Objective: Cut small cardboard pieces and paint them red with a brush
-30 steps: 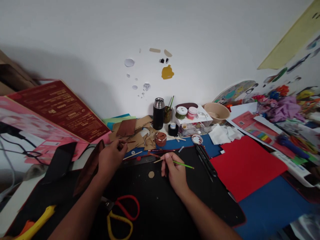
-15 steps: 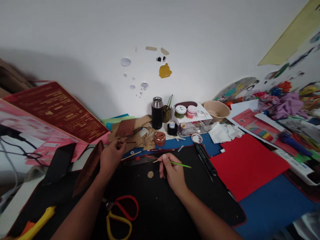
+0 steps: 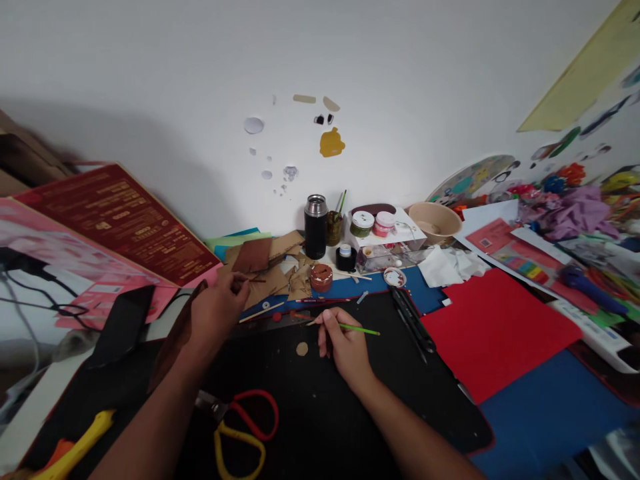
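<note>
One held paintbrush (image 3: 359,329), one flask (image 3: 315,230), two jars (image 3: 362,225) atop one box (image 3: 409,231)

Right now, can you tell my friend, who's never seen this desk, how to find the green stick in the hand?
Find the big black mat, then the right hand over it. The thin green stick is pinched in its fingers. Another green stick stands up in the jar beside the black bottle, but this one is held and leans almost flat.
</note>
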The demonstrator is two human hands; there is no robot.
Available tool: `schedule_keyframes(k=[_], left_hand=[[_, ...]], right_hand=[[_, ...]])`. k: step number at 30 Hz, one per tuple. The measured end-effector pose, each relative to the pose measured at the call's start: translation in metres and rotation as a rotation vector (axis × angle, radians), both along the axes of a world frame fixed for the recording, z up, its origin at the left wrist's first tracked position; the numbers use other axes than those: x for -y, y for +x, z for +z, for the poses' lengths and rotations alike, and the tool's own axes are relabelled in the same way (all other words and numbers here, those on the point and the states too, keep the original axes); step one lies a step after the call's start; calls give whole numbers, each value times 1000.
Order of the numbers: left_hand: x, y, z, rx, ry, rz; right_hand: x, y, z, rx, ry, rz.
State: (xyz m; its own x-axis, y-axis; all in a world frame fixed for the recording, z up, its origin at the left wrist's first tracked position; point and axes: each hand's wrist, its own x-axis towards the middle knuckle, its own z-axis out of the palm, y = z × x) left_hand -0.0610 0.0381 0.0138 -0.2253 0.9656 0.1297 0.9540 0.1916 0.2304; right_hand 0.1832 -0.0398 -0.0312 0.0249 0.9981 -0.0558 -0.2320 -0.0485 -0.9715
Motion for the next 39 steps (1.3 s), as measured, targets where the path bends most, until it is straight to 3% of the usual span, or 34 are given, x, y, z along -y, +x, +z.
schedule_keyframes(k=[4,16,31,39], left_hand=[[-7,8,16,-137,-83,-109],[-45,26,31,-250,-218,-310],[-91,27,29,-233,-193,-381],[-115,30,38,-241,-324,-382]], right_hand=[[0,0,-1,6,5,8],[-1,0,0,12,-5,19],[-2,1,-4,21,-4,32],[-2,1,-4,21,-28,41]])
